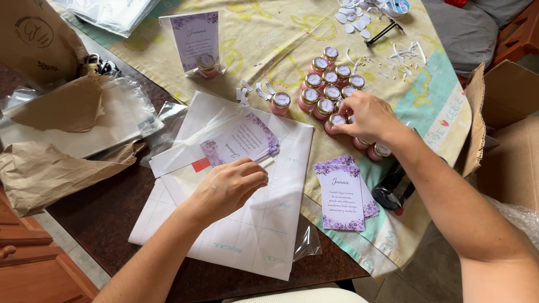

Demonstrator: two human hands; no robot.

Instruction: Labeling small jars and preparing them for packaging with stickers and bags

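**Jar Picked From the Cluster, Bag Held Ready**

The right hand [368, 116] reached into the cluster of small pink glass jars with round white labelled lids [325, 90], its fingertips closed in a pinch on the small pink jar at the near edge [337, 121]. The left hand [227, 188] rested on the clear cellophane bag [224, 130], thumb and fingers pressed together at its near edge, just beside the stack of white cards with purple flower borders [244, 140] inside or under it; which, the view did not show.

By the look of it, the step in hand was fetching a jar for a bag. The next move would call for lifting that jar clear of its neighbours without tipping them.

Further out, a second stack of purple-flowered cards [341, 193] lay on the yellow patterned tablecloth [269, 39]. A finished clear packet with card and jar [197, 42] stood upright at the far side. Crumpled brown paper bags [53, 168] sat at the left, white paper scraps [401, 56] top right.
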